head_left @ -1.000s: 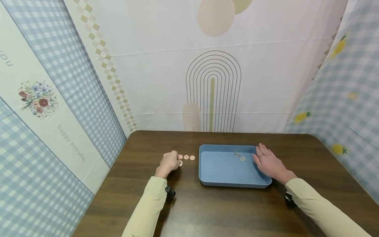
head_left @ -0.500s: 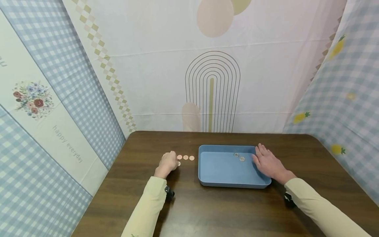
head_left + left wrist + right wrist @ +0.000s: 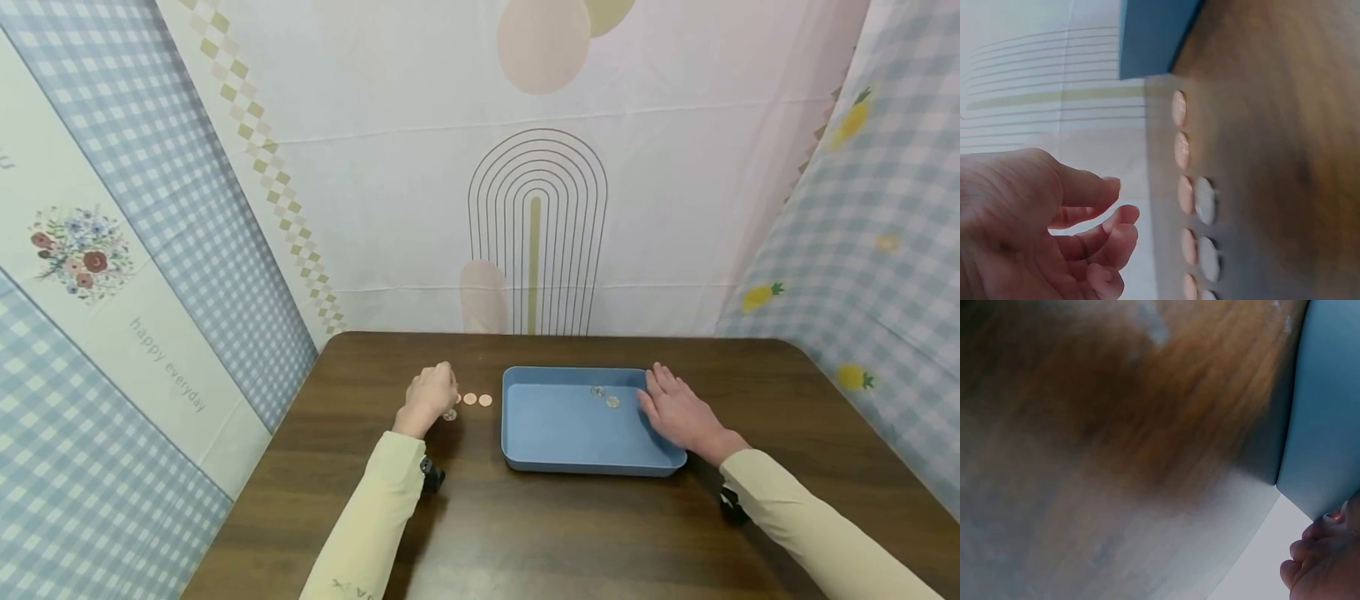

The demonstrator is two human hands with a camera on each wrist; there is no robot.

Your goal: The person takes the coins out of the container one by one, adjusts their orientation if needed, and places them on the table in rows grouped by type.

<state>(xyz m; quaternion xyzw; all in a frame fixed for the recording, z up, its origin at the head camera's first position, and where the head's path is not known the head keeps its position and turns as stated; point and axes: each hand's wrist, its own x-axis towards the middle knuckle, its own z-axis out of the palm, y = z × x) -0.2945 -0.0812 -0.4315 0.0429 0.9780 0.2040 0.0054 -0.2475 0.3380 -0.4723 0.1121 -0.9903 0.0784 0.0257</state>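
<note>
My left hand (image 3: pixel 430 397) hovers over a row of coins on the table, left of a blue tray (image 3: pixel 525 458). Its thumb and fingers are loosely bent with a gap between the tips, and no coin shows in them. The left wrist view has several copper coins (image 3: pixel 1182 150) lined up, with silver coins (image 3: pixel 1205 200) in a second row alongside. From the head view the hand covers part of both rows. Two silver coins (image 3: pixel 612 402) lie inside the tray near its back right. My right hand (image 3: pixel 682 417) rests on the tray's right rim, fingers extended.
The dark wooden table (image 3: pixel 525 533) ends at a printed cloth backdrop (image 3: pixel 390 233). Checked cloths (image 3: pixel 885 250) hang at both sides. The tray's low walls stand just right of the copper coins.
My left hand has risen slightly off the coins, and its fingers have loosened. A silver coin beneath it shows more now. The right hand and the tray have stayed put.
</note>
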